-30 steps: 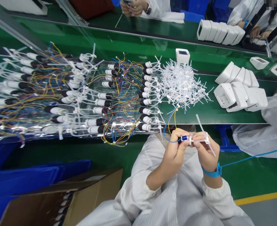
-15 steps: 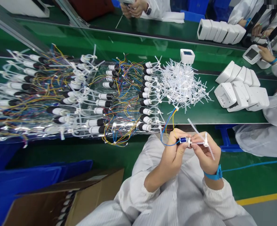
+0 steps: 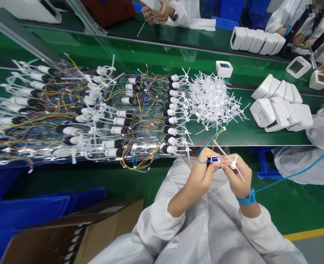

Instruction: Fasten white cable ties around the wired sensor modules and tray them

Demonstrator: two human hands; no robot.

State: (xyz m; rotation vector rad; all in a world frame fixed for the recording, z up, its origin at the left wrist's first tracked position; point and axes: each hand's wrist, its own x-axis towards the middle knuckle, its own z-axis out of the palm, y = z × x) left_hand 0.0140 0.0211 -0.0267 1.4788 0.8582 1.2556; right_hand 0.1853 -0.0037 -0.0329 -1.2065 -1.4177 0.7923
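Observation:
My left hand [image 3: 201, 172] is closed, pinching a small blue box-shaped part in a metal frame [image 3: 214, 159], which looks like a small solenoid valve. Blue, yellow and red wires [image 3: 203, 158] loop from it toward the table edge, ending in a white plug [image 3: 224, 128]. Closed fingertips of my right hand [image 3: 237, 176] grip a piece of translucent tubing with a white connector [image 3: 233, 162], its arms sticking out past the fingers. One tube end meets the blue part between the two hands; whether it is seated cannot be seen.
A heap of white tube pieces [image 3: 210, 97] lies on the green table [image 3: 241, 135]. Rows of white-and-black motors with wires [image 3: 123, 122] fill its left side. White device housings [image 3: 279, 113] stand at right. Below is an open cardboard box [image 3: 112, 231]. Co-workers' hands [image 3: 162, 13] are across the table.
Both hands have shifted slightly left and up, the part and tubing still joined between them. The wire plug has swung right. At far right, a co-worker's hand has left a white device.

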